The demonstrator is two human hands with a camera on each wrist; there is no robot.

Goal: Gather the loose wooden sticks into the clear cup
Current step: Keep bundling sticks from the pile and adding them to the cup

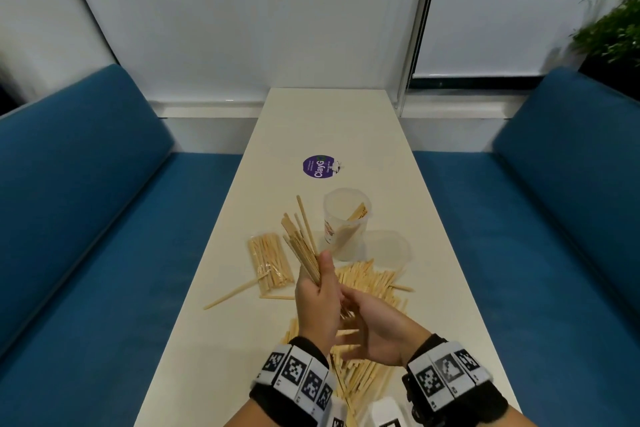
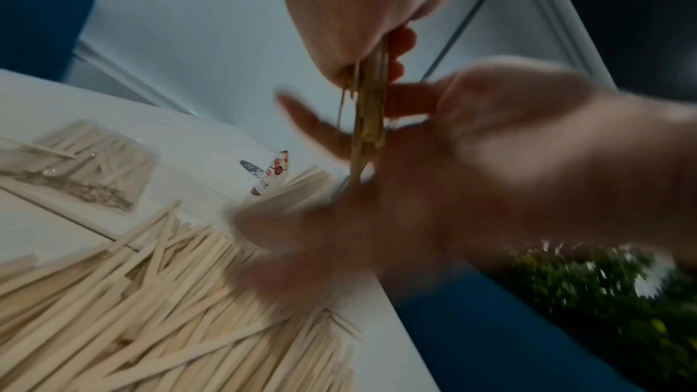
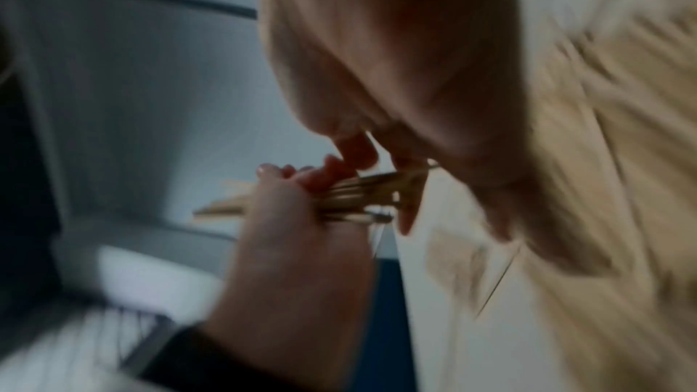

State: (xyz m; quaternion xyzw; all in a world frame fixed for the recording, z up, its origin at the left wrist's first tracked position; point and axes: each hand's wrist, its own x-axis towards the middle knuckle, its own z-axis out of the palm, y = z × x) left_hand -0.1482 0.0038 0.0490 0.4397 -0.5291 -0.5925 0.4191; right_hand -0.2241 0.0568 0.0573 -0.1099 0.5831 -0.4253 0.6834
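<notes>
My left hand [image 1: 317, 288] grips a bundle of wooden sticks [image 1: 300, 241] upright above the table, the tops fanning out. The right hand [image 1: 363, 317] is held with fingers spread right under the bundle's lower ends; the left wrist view shows that blurred right hand [image 2: 471, 178] below the bundle [image 2: 368, 118]. The clear cup [image 1: 346, 222] stands just beyond the hands and has a few sticks leaning inside. A loose pile of sticks [image 1: 369, 282] lies under and behind the hands, and the pile [image 2: 150, 309] fills the near table.
A clear packet of sticks [image 1: 268, 260] lies left of the cup, two stray sticks beside it. A clear lid [image 1: 389, 248] sits right of the cup. A purple sticker [image 1: 320, 166] is farther back. The narrow white table [image 1: 329, 121] runs between blue benches [image 1: 86, 218].
</notes>
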